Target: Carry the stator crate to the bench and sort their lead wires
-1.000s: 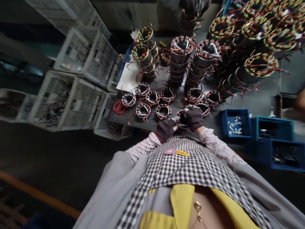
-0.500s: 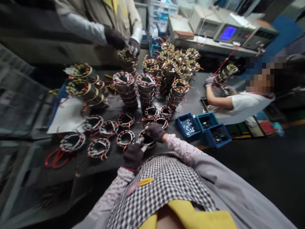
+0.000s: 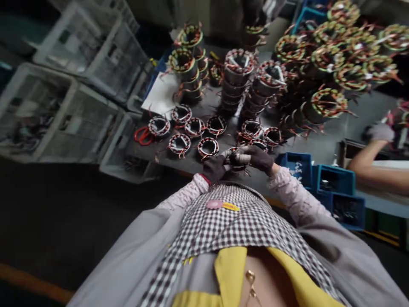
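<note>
At the front edge of the bench, a wire-wound motor stator (image 3: 239,169) sits mostly hidden behind my gloved hands. My left hand (image 3: 216,167) is closed on its left side, fingertips near the top. My right hand (image 3: 255,157) bends over it from the right, fingers closed at its upper rim; any single wire in them is too small to make out. Just left stands another stator (image 3: 208,147) with red and white windings, and several like it lie further left. Behind my right hand is a small group of stators (image 3: 251,128).
Tall stator stacks (image 3: 234,83) rise at the back, with more at right (image 3: 327,104). Blue bins (image 3: 335,179) of small parts stand right, near a co-worker's arm (image 3: 367,160). Red-handled scissors (image 3: 143,135) and white paper (image 3: 161,96) lie left, beside grey crates (image 3: 76,115).
The view has swung left, so the bench appears further right and more crates show. Both my hands stay at the same stator, now closer together over it.
</note>
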The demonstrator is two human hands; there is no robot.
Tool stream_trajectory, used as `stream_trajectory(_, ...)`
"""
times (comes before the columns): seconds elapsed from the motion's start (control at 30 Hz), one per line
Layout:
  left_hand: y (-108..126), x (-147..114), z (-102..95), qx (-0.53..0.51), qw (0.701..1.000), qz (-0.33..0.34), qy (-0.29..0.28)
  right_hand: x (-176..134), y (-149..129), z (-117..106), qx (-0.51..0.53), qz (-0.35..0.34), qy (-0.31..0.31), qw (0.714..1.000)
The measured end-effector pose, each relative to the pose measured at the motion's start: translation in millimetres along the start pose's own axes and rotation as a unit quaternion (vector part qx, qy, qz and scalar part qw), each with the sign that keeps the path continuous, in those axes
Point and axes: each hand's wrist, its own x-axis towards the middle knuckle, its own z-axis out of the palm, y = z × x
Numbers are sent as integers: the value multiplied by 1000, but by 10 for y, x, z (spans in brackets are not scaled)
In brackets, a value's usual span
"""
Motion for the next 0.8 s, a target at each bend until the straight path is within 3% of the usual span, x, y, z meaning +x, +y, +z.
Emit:
stream_trajectory(0.07, -53, -35, -5, 27, 999, -15, 23, -109, -59, 69, -90, 0, 93, 992)
stream_trajectory(0.13, -127, -113, -22, 25, 999, -21, 25, -224, -129, 165, -241, 16, 94, 966)
stream_trajectory(0.27, -299, -215, -36, -65, 996, 35, -46, -286, -269, 386, -518, 56, -98, 848)
stream_trajectory(0.37, -408, -163, -3, -117, 990, 60, -55, -123, -317, 467, -589, 80, -158, 789)
stream_trajectory(0.47, -500, -108, 46, -151, 985, 48, -73, 63, -306, 436, -598, 124, -144, 779)
stream_trajectory(0.63, -582, -168, 107, -185, 981, 27, -60, 29, -296, 341, -556, 108, -97, 819)
stream_trajectory(0.7, -585, -193, 127, -213, 975, 33, -49, -21, -339, 369, -581, 68, -106, 804)
stream_trajectory(0.8, -581, -182, 137, -231, 971, 44, -42, 19, -429, 481, -625, 16, -196, 755)
